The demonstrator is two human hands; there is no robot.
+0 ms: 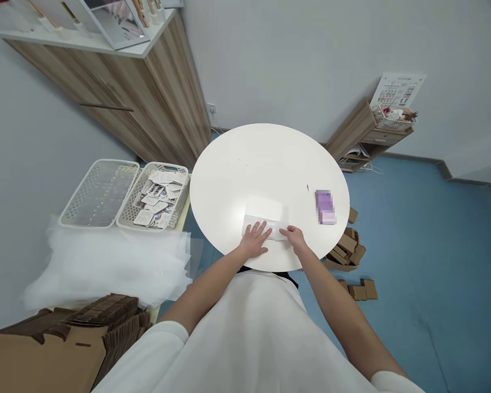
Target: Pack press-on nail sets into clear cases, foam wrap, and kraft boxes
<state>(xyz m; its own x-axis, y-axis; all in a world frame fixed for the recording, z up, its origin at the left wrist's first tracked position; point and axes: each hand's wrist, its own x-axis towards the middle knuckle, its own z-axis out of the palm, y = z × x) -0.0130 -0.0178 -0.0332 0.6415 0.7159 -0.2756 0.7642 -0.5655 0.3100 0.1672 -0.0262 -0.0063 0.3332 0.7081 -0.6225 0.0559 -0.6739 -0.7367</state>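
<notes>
A folded, whitish, translucent wrapping sheet [275,230] lies near the front edge of the round white table [265,158]. Across its left part my left hand [254,240] rests flat with the fingers spread. At the sheet's right end, my right hand [294,238] pinches the edge between thumb and fingers. Whether anything lies inside the folds is hidden. To the right of my hands is a purple, pixelated item [324,206], perhaps a stack; its kind does not show.
Left of the table stand a clear plastic basket [102,194], a white basket [184,191] of printed cards, stacked translucent sheets [114,265] and flattened cardboard boxes [45,349]. Small brown boxes [347,248] lie on the floor at right. Wooden cabinets [118,93] stand along the wall.
</notes>
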